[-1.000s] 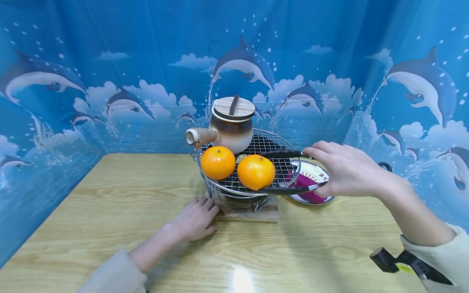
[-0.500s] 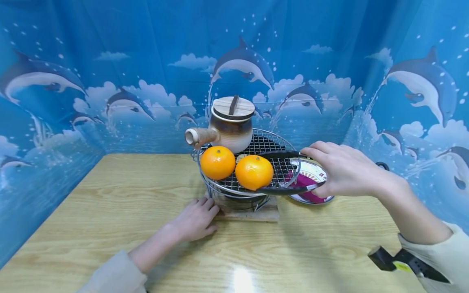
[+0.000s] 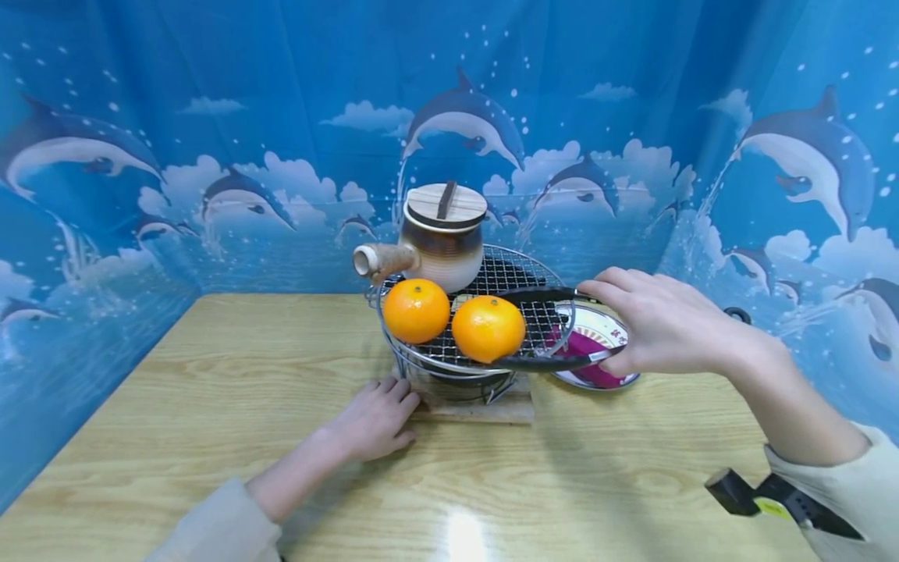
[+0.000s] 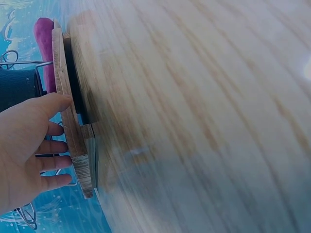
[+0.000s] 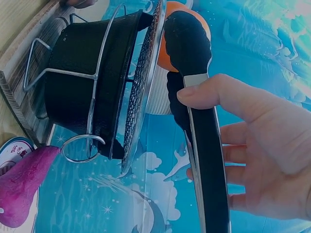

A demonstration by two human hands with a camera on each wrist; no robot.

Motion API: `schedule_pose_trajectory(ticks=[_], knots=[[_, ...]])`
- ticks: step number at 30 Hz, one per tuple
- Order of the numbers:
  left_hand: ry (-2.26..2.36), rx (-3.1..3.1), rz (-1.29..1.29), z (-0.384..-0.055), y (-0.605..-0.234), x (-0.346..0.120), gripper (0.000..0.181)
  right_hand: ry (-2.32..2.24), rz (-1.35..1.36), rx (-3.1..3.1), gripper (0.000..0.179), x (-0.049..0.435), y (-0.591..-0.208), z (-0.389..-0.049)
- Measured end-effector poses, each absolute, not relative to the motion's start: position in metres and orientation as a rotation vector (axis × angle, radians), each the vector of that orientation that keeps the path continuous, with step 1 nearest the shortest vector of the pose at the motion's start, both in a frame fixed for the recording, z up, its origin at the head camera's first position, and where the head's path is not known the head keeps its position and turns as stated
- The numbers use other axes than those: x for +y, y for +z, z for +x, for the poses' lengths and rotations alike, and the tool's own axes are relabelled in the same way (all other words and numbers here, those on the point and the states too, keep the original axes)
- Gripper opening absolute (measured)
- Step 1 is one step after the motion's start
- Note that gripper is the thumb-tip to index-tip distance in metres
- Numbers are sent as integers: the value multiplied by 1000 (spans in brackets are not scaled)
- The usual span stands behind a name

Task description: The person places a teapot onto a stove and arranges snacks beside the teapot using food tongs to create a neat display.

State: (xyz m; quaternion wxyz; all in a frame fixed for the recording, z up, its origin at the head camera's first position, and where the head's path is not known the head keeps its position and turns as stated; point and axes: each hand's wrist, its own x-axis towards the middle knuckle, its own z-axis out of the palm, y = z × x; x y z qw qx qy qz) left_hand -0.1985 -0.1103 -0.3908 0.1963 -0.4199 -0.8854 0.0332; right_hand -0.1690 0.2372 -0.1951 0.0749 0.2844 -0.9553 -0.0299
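Gripping black tongs (image 3: 555, 363) in the right hand (image 3: 674, 324), thumb on the near arm and fingers against the far one, with dark ends set before and behind the right orange (image 3: 488, 328) by the front rim of the wire grate (image 3: 520, 273); cannot tell whether resting on the mesh or lifted just clear. Just beside, at the grate's front left, the left orange (image 3: 417, 311). Set toward the grate's back left rim: a side-handled ceramic pot (image 3: 445, 261) under a wooden lid (image 3: 430, 204).

Touching the front left corner of the wooden board (image 3: 485, 411) with the left hand (image 3: 379, 417), fingers loosely bent. Carried on that board, toward the back edge of the tabletop (image 3: 211, 390): a black stove (image 5: 73, 63) in a wire stand (image 5: 95, 76). Placed nearer the tabletop's right edge, partly hidden by tongs and hand: a patterned plate (image 3: 597, 318) bearing a purple sweet potato (image 5: 24, 187).
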Motion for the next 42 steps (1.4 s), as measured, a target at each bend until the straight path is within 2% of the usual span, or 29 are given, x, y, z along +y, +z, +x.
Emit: schedule_pose_trajectory(ticks=[34, 42], knots=[[70, -2443, -1172, -200, -394, -111, 30, -56, 869, -2925, 87, 237, -197, -174], [69, -2448, -1172, -199, -393, -111, 31, 13, 802, -2930, 92, 247, -201, -171]])
